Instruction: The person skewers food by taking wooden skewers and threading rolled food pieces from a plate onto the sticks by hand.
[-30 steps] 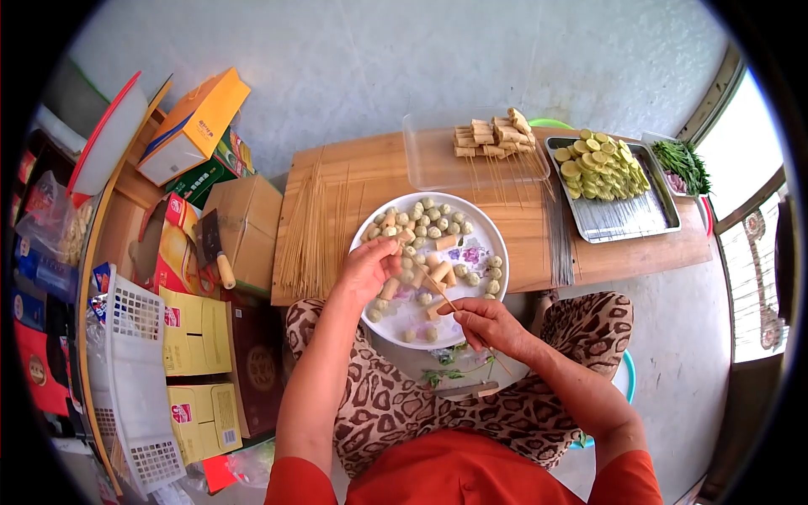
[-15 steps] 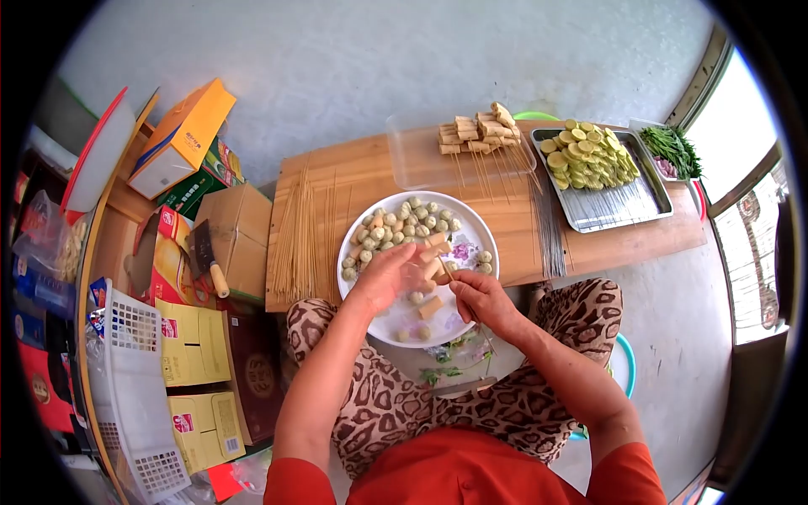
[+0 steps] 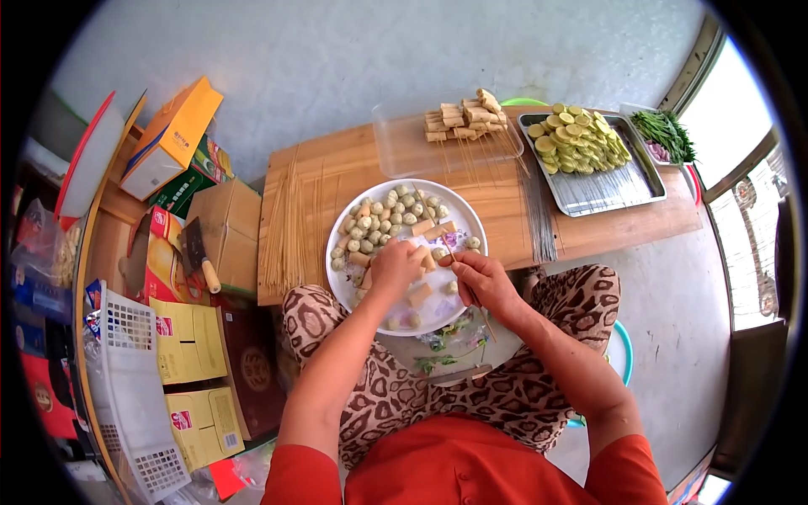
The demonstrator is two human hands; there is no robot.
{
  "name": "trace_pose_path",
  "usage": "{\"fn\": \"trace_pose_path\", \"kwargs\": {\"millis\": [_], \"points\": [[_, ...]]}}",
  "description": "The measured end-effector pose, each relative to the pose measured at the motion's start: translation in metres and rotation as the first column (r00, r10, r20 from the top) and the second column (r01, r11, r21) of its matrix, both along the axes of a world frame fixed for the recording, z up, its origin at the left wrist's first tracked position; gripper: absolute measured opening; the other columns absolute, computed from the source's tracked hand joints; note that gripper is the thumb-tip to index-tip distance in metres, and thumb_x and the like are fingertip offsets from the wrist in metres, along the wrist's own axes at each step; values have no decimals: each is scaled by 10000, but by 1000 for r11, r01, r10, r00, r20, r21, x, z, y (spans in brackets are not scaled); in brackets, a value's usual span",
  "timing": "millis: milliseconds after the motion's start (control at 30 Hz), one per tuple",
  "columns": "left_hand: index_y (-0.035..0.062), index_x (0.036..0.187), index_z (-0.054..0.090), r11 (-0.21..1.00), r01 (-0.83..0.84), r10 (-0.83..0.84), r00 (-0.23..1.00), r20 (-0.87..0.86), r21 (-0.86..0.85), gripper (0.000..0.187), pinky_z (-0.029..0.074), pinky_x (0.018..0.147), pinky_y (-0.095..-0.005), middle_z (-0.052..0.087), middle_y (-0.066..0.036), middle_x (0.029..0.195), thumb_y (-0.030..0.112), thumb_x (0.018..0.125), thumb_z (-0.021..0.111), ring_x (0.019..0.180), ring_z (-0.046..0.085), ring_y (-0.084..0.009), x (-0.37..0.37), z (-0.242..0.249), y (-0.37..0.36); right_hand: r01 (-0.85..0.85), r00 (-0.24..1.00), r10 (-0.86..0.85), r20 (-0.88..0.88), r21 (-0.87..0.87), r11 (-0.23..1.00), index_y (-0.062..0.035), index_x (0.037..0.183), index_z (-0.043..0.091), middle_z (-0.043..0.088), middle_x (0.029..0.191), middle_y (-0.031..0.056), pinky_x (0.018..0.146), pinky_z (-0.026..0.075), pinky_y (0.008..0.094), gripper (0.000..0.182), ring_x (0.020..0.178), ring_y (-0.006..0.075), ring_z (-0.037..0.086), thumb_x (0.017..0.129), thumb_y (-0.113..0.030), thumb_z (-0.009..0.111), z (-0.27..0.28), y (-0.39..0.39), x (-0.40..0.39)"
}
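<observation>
The right hand [image 3: 486,286] has its grip closed, thumb and fingers pinched on a thin wooden skewer [image 3: 490,324] that slants across the near right part of the plate and runs out below the fist; the left hand [image 3: 397,268] is bent down over the middle of the plate, its fingertips among tan roll pieces [image 3: 419,295], and I cannot tell how far open its grip is or whether it has hold of one. The round white plate [image 3: 433,315] overlaps the near edge of the wooden worktop [image 3: 505,231], with green-flecked pale balls [image 3: 364,223] crowded toward its far left and more roll pieces lying between the hands and to the right. Loose bamboo sticks [image 3: 286,219] lie to the left of the plate, thin dark rods [image 3: 539,219] to the right. Farther back, a clear plastic tray [image 3: 396,143] carries a stack of skewered rolls [image 3: 463,118]; right of it a metal tray [image 3: 598,195] bears yellow-green slices [image 3: 581,139], with leafy greens [image 3: 665,135] beyond. On the left are a cleaver [image 3: 198,252] against a cardboard box [image 3: 229,223] and a white plastic basket [image 3: 130,324]; a pale wall [image 3: 337,67] stands at the far side
</observation>
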State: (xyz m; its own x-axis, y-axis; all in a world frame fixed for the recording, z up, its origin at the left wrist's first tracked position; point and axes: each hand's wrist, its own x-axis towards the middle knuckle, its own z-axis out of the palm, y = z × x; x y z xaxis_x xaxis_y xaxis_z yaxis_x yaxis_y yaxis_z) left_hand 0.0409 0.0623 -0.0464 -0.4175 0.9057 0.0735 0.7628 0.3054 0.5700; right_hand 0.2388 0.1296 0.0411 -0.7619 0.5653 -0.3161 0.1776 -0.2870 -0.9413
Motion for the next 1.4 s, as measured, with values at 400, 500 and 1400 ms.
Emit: {"fn": "trace_pose_path", "kwargs": {"millis": [400, 500, 1400], "points": [[33, 1026, 591, 865, -498, -51, 22, 998, 55, 218, 528, 707, -305, 599, -65, 863, 195, 884, 628, 766, 586, -167, -63, 28, -12, -260, 965, 259, 23, 7, 966, -7, 1135, 606, 455, 527, -29, 474, 349, 215, 277, 454, 45, 413, 977, -180, 459, 12, -7, 14], [39, 1016, 600, 858, -513, -54, -36, 998, 27, 221, 526, 696, -300, 590, -62, 846, 207, 879, 644, 751, 572, -157, -70, 25, -17, -295, 956, 295, 8, 19, 955, -14, 1135, 609, 449, 511, -31, 467, 350, 215, 275, 443, 44, 414, 978, -182, 459, 5, -8, 11], [58, 968, 626, 907, -415, -82, -18, 996, 67, 153, 533, 615, -279, 619, -4, 781, 153, 855, 668, 666, 589, -110, -64, 37, -26, -319, 948, 319, 6, 7, 948, -12, 1134, 604, 448, 504, -32, 463, 361, 209, 270, 435, 44, 416, 979, -172, 451, 5, -12, 1]]}}
